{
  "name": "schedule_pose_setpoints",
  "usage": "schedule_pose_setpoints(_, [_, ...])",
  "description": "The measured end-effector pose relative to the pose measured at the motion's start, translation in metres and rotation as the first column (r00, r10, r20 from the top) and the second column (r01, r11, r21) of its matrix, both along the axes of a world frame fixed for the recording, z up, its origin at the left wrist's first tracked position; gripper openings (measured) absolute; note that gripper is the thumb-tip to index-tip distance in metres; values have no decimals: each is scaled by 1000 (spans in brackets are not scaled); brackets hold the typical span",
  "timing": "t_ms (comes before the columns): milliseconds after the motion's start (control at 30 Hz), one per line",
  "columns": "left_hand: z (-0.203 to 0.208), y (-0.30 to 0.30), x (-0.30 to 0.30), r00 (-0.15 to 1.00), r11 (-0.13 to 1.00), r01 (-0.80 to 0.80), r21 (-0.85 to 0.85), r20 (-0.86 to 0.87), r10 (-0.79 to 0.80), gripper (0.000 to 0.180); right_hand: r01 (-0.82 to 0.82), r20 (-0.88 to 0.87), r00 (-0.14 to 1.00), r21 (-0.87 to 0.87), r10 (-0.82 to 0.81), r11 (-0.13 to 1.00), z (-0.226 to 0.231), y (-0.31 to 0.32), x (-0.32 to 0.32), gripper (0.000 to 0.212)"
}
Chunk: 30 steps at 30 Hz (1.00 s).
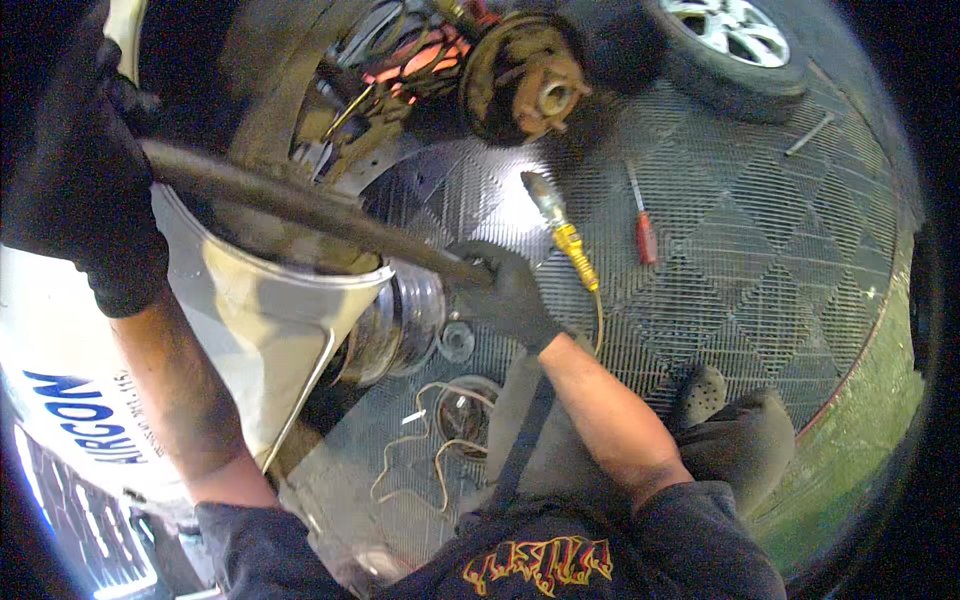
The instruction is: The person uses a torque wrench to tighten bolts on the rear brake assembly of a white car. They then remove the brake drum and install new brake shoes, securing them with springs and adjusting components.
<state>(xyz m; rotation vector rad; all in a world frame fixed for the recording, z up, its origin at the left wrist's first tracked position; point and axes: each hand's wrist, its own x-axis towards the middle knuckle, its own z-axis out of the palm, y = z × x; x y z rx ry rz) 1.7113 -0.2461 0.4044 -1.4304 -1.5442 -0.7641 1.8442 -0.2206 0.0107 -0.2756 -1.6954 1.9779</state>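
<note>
A long, dark, slightly curved strip [290, 205] runs across the wheel opening of a white car body [235, 335]. It looks like wheel-arch trim, though its exact kind is unclear. My left hand [85, 190], in a black glove, is at its upper left end; the fingers there are dark and hard to make out. At the lower right end my right hand [505, 295], also gloved, is wrapped round the strip. Beyond the strip a rusty wheel hub [550, 95] is exposed, with cables and reddish lit parts to its left.
A yellow-handled work light [570, 245], a red-handled screwdriver [646, 240] and a metal bar [808, 135] lie on the ribbed black mat [720, 310]. A tyred wheel [740, 60] lies at the far right. A metal rim [395, 320] and a pale cord [440, 465] are near my legs.
</note>
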Motion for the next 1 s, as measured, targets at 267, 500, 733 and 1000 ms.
schedule_pose_setpoints(267, [-18, -60, 31, 716, 984, 177, 31, 681, -150, 48, -157, -13, 987, 127, 160, 979, -9, 6, 14, 47])
schedule_pose_setpoints(500, [-1, -124, 44, 989, 986, 18, -166, 147, 6, 23, -63, 19, 998, 222, 60, 973, -18, 58, 46, 40])
schedule_pose_setpoints(733, [-17, -116, -10, 618, 865, -480, -147, -757, 214, 50, 159, 80, 987, -364, -139, 918, -57, 124, 146, 36])
schedule_pose_setpoints(1000, [-31, -136, -32, 588, 779, -625, -50, -687, 427, 49, 238, 45, 932, -825, -361, 512, -134, 140, 247, 37])
